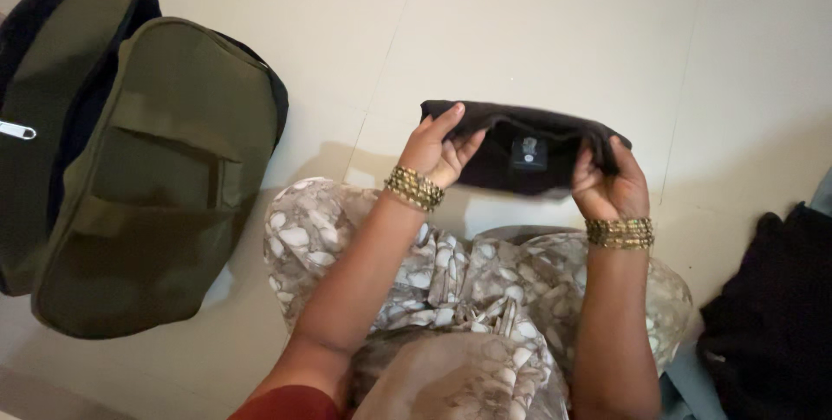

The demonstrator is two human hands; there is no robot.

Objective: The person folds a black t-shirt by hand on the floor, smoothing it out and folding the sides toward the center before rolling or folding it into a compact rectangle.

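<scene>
I'm gripping folded black garment [520, 151] w/ left hand [438, 153] & right hand [607, 184], one per end. Olive backpack [130, 160] is lying left of garment, well apart.

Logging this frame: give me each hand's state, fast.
Left hand: shut on the folded black garment.
Right hand: shut on the same garment.

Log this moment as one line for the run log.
left hand: grips folded black garment | right hand: grips same | olive backpack: floor, left
</scene>
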